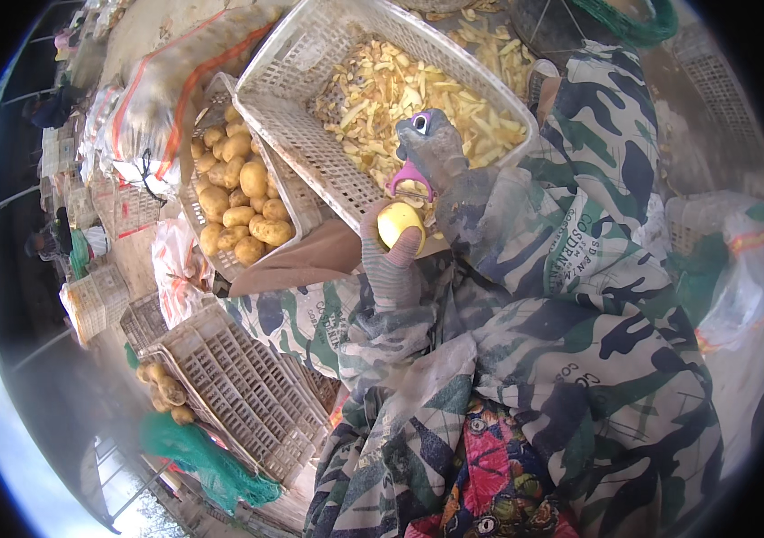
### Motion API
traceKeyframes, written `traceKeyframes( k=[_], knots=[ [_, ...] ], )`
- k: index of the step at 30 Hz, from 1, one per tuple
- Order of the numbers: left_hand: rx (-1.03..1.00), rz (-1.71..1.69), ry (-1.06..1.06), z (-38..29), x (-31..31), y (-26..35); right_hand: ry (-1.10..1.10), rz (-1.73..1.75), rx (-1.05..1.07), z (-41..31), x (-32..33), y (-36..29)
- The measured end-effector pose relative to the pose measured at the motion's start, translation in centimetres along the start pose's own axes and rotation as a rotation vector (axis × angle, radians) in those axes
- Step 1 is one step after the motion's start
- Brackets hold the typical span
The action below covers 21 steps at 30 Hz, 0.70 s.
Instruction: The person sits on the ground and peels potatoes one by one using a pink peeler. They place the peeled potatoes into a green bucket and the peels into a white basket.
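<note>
In a striped knit glove, my left hand (390, 272) grips a peeled, pale yellow potato (400, 225) between thumb and fingers. My right hand (439, 151), in a dark, dirty glove, is closed around a purple Y-shaped peeler (411, 178). The peeler's head sits just beyond the potato's far side; whether the blade touches it I cannot tell. Both hands are over the near rim of a white plastic crate (318, 178). Potato peelings (382, 87) cover the crate's bottom. Left of it, a smaller plastic basket (297, 215) holds many unpeeled potatoes (237, 185).
A stuffed mesh sack with orange stripes (153, 114) lies behind the potato basket. A crate (240, 387) stands at lower left beside green netting (213, 464) and loose potatoes (166, 390). More peelings (493, 57) lie beyond the white crate. A dark tub (546, 27) is at upper right.
</note>
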<state>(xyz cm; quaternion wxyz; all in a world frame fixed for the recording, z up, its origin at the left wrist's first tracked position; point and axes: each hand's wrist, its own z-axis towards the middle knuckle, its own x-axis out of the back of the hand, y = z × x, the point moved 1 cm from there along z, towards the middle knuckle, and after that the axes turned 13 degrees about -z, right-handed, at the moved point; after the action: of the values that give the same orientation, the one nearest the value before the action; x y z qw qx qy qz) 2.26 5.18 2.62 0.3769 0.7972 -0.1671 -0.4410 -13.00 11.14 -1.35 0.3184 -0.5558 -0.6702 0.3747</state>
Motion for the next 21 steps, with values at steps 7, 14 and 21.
traceKeyframes(
  k=[7,14,21],
  knots=[
    [-0.044,0.102,0.01,0.7,1.6,0.9,-0.176,0.21,0.051,-1.5,-1.2,-2.5],
    [-0.149,0.422,-0.058,0.5,1.1,1.0,-0.182,0.216,0.091,-0.4,-0.4,-2.1],
    [-0.138,0.286,-0.048,-0.6,1.1,1.1,-0.022,0.164,-0.003,0.3,0.0,-1.2]
  ],
)
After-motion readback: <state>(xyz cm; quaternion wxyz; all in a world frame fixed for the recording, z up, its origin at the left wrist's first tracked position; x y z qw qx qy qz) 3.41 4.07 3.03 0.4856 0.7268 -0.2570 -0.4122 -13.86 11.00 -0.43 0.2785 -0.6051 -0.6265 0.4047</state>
